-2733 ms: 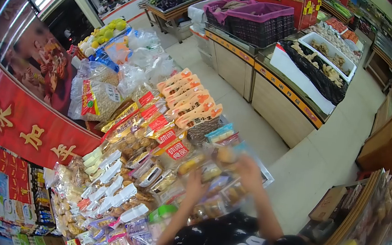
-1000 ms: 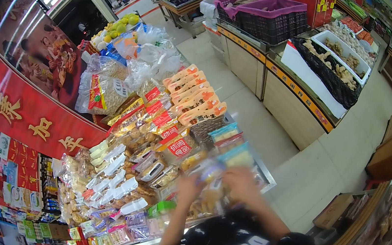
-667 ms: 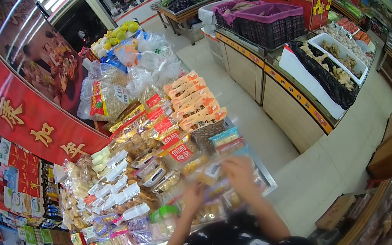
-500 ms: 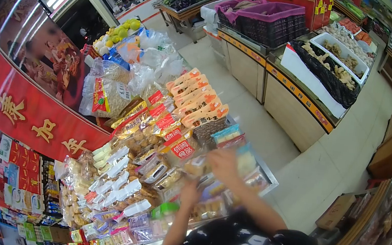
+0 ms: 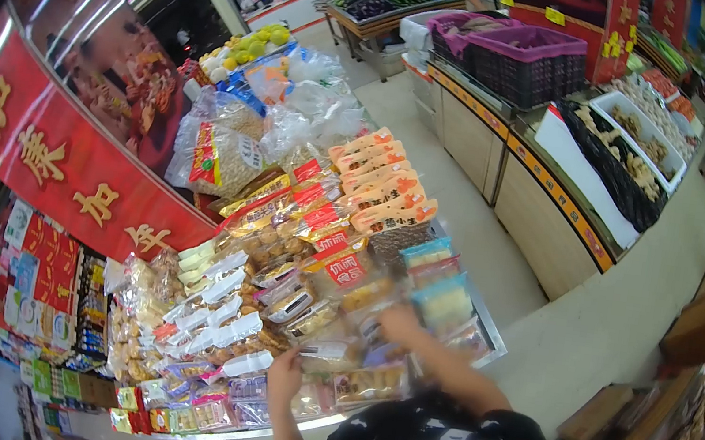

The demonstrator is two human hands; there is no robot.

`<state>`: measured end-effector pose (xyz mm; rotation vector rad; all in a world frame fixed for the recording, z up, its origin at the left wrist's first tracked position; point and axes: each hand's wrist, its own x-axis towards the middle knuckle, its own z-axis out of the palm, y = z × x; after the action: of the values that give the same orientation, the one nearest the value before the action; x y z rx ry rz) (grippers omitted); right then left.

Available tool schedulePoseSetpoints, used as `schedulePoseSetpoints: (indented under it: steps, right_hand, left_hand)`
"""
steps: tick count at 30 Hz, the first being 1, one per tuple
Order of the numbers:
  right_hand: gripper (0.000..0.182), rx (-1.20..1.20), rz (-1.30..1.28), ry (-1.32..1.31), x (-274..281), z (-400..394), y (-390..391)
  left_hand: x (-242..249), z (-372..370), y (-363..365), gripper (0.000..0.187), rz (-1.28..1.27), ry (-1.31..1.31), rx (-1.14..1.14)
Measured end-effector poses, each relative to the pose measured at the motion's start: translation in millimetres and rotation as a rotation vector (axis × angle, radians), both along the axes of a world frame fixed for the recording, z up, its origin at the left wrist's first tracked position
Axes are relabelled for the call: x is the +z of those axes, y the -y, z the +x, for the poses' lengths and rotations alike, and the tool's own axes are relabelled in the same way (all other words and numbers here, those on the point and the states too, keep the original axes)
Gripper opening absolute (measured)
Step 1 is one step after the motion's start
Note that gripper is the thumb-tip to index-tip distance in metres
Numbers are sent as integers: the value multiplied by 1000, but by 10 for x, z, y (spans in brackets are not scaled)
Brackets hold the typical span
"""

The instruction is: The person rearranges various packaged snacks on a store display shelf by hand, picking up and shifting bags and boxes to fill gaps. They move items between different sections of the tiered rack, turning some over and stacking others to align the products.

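Note:
My left hand (image 5: 285,375) is at the near side of a display of bagged snacks. Its thumb and fingers are closed on the left edge of a clear plastic snack packet (image 5: 328,352) with a pale label strip. Smeared by motion, my right hand (image 5: 399,322) is over the packets to the right of that one, and its fingers cannot be made out. A tray-like packet of yellowish pastries (image 5: 371,384) lies below the hands. Just beyond them are bags with red labels (image 5: 344,270). To the right of my right hand sits a blue-edged packet (image 5: 440,301).
Orange-topped bags (image 5: 385,190) stand in rows farther back, near large clear sacks (image 5: 231,160). A red banner (image 5: 67,156) runs along the left. Across the aisle is a counter (image 5: 546,237) with purple-lined black crates (image 5: 524,65) and ginger-like roots (image 5: 616,148).
My left hand has moved left and toward me, and now grips a clear packet's edge. My right hand has come slightly lower. The whole view has shifted a little.

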<state>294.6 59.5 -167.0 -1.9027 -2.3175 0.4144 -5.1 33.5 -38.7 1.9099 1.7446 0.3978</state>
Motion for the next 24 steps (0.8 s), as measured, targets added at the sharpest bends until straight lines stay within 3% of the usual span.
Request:
schedulePoseSetpoints:
  steps: [3,4,5,9,11,13,15,17,18,20,21,23,24]
  right_hand:
    - [28,19,12,-1,200,-161,277]
    - [27,0,-13,-75,177,-225,339]
    - [27,-16,-35,-146,139,-260,395]
    - [29,76,-35,-90,45,-154,606]
    - [28,71,-52,-60,70,-74,547]
    - [26,44,-3,-95,172,-85,536]
    - [27,55,-39,-26,207,-18,513]
    - [27,17,21,-306,319,130,605]
    - [27,26,26,-294,494,175,655]
    - [26,-140,212,-573,907,264,795]
    - [26,-130,212,-566,1026,311,826]
    - [21,-300,341,-627,1206,443,827]
    - [21,-362,392,-604,1262,515,833]
  left_hand:
    - [151,27,-67,32,37,63,123]
    - [-124,-64,-153,30,220,2,86]
    - [-223,-27,-263,30,241,21,122]
    - [-301,522,-458,32,295,70,86]
    - [-573,837,-633,36,273,37,-90]
    - [-978,1118,-685,39,267,72,-52]
    - [-1084,1174,-703,44,271,95,-31]
    - [-1058,1105,-723,64,-115,267,-144]
    - [-1061,1100,-677,64,-106,279,-137]
    - [-1178,1103,-485,86,-182,1033,-9]
    - [-1479,1072,-410,86,-176,1042,-3]
    - [-2133,1015,-439,101,89,786,90]
    - [-1183,1151,-246,111,-129,1136,-20]
